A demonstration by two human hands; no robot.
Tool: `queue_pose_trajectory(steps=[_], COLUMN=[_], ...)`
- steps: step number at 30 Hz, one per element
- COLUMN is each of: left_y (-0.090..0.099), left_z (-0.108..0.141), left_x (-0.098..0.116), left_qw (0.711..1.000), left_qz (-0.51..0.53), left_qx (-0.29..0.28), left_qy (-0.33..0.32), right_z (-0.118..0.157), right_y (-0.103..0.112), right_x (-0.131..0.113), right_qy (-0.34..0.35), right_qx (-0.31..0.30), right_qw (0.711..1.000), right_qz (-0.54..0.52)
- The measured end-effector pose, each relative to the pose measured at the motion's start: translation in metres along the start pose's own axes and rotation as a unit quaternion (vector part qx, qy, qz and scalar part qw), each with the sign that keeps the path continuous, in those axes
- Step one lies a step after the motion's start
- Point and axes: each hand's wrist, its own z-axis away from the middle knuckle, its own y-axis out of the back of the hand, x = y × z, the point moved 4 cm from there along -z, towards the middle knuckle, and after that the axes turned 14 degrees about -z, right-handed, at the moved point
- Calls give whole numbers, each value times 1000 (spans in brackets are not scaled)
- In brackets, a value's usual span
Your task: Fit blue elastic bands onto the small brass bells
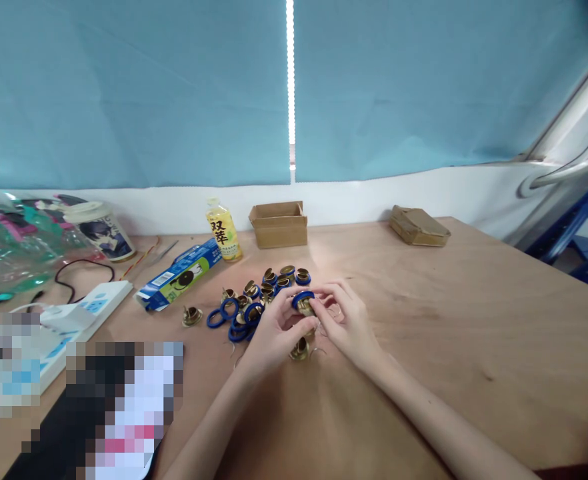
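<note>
Between my two hands, a brass-coloured metal fitting with a blue ring (pixel 304 302) is held just above the table. My left hand (pixel 278 327) grips its left side, fingers curled behind and thumb in front. On its right side, the fingers of my right hand (pixel 341 317) press against the metal. Below my hands lies another brass fitting (pixel 299 349), with thin wire-like rings (pixel 318 351) around it. Left of my left hand is a pile of brass fittings (pixel 251 289) and loose blue rings (pixel 229 308). One fitting (pixel 191 316) stands apart on the left.
A blue snack box (pixel 181 275), yellow drink bottle (pixel 224 230) and open cardboard box (pixel 280 227) stand behind. A flattened carton (pixel 419 225) is at back right. On the left are a power strip (pixel 91 313), a cup (pixel 101 230) and plastic bottles (pixel 14 247).
</note>
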Motion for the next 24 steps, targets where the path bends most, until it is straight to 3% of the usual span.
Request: queue_pose_trajectory(steps=[10,15,19,24], left_y=[3,3,2,2], left_z=[0,1,2,3], left_x=[-9,-10,-11,-4], left_qw=[997,987,981,974], left_qz=[-69,-158,-192,-221], left_qx=[28,15,11,34], left_qy=[-31,-22,-21,-38], right_z=[6,5,1,-1], right_y=[-3,-4,-4,-4], right_x=[11,17,17,11], right_qy=[-1,-26,-53,-63], right_qx=[-5,-33,-67,-62], right_qw=[1000,999,996,996], right_qz=[13,12,-10,-26])
